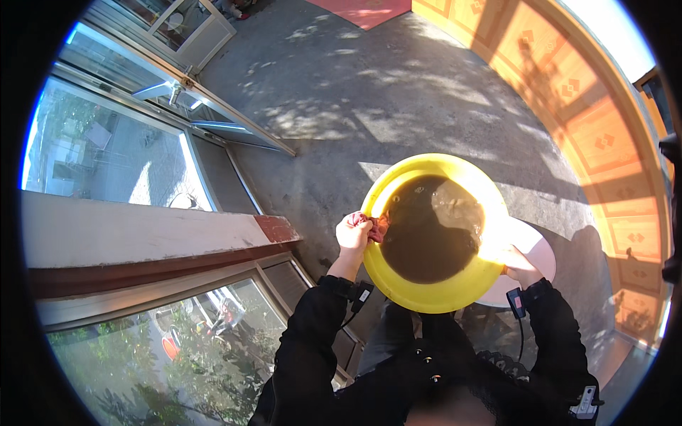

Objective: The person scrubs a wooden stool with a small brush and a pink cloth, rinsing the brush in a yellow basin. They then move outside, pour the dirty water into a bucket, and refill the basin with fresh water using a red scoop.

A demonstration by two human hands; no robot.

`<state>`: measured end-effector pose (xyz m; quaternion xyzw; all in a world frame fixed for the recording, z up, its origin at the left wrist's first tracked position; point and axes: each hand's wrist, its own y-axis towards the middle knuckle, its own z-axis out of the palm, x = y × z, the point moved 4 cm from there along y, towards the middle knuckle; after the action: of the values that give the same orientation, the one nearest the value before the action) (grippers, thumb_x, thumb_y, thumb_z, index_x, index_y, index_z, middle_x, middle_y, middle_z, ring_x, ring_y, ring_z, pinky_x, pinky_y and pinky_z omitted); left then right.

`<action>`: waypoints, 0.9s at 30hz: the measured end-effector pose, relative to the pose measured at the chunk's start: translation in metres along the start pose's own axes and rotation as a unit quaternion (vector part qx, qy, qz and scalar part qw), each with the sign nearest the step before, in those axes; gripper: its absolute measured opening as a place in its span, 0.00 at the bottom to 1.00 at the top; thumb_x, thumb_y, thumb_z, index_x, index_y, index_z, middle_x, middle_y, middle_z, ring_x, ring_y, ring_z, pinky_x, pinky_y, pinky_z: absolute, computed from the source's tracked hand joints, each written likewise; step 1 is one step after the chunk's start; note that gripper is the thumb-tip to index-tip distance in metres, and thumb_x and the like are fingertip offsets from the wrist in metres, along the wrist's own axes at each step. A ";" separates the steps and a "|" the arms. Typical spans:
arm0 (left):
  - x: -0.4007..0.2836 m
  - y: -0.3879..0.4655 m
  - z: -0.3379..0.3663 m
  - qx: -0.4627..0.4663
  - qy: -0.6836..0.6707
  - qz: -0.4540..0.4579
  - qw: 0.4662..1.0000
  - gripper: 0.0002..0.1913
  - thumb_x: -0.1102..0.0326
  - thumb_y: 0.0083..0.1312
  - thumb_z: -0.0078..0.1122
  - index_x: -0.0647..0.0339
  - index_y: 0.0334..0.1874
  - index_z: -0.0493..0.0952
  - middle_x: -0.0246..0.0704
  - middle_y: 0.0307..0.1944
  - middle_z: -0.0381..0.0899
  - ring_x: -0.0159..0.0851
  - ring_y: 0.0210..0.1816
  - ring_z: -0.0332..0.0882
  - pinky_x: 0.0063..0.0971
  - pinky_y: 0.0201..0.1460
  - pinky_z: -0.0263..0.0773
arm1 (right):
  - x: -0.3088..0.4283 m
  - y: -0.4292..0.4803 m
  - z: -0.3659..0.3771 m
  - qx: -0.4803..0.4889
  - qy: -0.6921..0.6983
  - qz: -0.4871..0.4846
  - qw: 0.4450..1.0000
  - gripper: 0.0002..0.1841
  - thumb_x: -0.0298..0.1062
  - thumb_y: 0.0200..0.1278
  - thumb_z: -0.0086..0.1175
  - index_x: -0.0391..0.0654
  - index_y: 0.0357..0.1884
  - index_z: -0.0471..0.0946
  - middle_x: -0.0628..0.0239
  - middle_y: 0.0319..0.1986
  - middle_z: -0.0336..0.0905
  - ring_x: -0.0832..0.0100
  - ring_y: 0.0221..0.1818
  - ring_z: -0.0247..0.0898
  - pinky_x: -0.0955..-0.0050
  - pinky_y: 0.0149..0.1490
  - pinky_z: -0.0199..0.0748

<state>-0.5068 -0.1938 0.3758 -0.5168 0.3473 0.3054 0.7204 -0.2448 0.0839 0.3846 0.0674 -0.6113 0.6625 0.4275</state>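
Observation:
A round yellow plastic basin (426, 299) is in front of my body, with dark, murky water (421, 234) inside. Bubbles and a bright sunlit patch show on the water's surface. My left hand (352, 233) is closed around a crumpled red cloth (377, 229) at the basin's left rim. Whether those fingers also grip the rim is hard to see. On the right side, my right hand (519, 264) holds the basin's rim, its fingers partly lost in glare and under the edge.
A pale round tabletop or stool seat (535, 250) shows behind the basin at right. To the left, a glazed door (176, 90) stands ajar beside windows (122, 154) and a wall ledge (149, 231). An orange panelled wall (602, 144) curves along the right of the concrete floor (330, 96).

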 end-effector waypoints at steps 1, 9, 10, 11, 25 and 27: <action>-0.004 0.007 -0.008 -0.004 -0.010 -0.003 1.000 0.06 0.84 0.52 0.48 0.69 0.29 0.73 0.37 0.26 0.78 0.30 0.20 0.74 0.22 0.26 0.73 | 0.006 0.006 0.012 0.013 0.024 -0.031 0.999 0.18 0.33 0.59 0.52 0.38 0.51 0.70 0.64 0.41 0.76 0.72 0.43 0.75 0.71 0.45 0.76; -0.073 0.075 -0.041 -0.010 -0.029 -0.014 0.999 0.06 0.85 0.54 0.44 0.68 0.25 0.70 0.38 0.17 0.74 0.36 0.16 0.76 0.22 0.17 0.69 | 0.073 0.070 0.073 0.041 0.098 -0.015 0.994 0.13 0.22 0.56 0.50 0.33 0.44 0.73 0.60 0.36 0.78 0.67 0.37 0.77 0.69 0.44 0.77; -0.087 0.085 -0.044 -0.009 -0.018 0.003 1.000 0.06 0.85 0.54 0.44 0.68 0.25 0.70 0.38 0.17 0.75 0.36 0.16 0.76 0.22 0.18 0.70 | 0.084 0.082 0.078 0.040 0.099 -0.008 0.994 0.12 0.22 0.56 0.50 0.33 0.43 0.74 0.60 0.35 0.78 0.68 0.36 0.77 0.70 0.43 0.77; -0.100 0.096 -0.045 -0.006 -0.010 0.000 1.000 0.06 0.85 0.54 0.44 0.68 0.25 0.70 0.39 0.18 0.75 0.36 0.16 0.76 0.23 0.19 0.71 | 0.096 0.097 0.082 0.037 0.101 0.000 0.994 0.11 0.22 0.55 0.50 0.34 0.41 0.74 0.60 0.34 0.78 0.68 0.35 0.77 0.70 0.42 0.77; -0.297 0.296 -0.119 -0.161 0.190 0.091 0.964 0.17 0.73 0.55 0.59 0.64 0.49 0.73 0.32 0.35 0.78 0.29 0.36 0.78 0.21 0.40 0.75 | 0.325 0.353 0.182 0.079 0.043 -0.032 0.995 0.13 0.17 0.46 0.49 0.30 0.38 0.74 0.57 0.29 0.77 0.60 0.32 0.76 0.64 0.40 0.76; -0.327 0.321 -0.121 -0.179 0.187 0.083 0.962 0.17 0.73 0.55 0.60 0.63 0.49 0.72 0.32 0.34 0.78 0.30 0.34 0.78 0.21 0.37 0.76 | 0.364 0.387 0.203 0.109 0.062 -0.003 0.992 0.17 0.16 0.46 0.48 0.31 0.43 0.73 0.56 0.36 0.77 0.60 0.40 0.74 0.64 0.45 0.74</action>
<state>-0.9731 -0.2468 0.4446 -0.6544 0.4576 0.3190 0.5105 -0.8112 0.1277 0.3655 0.0747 -0.5075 0.7268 0.4568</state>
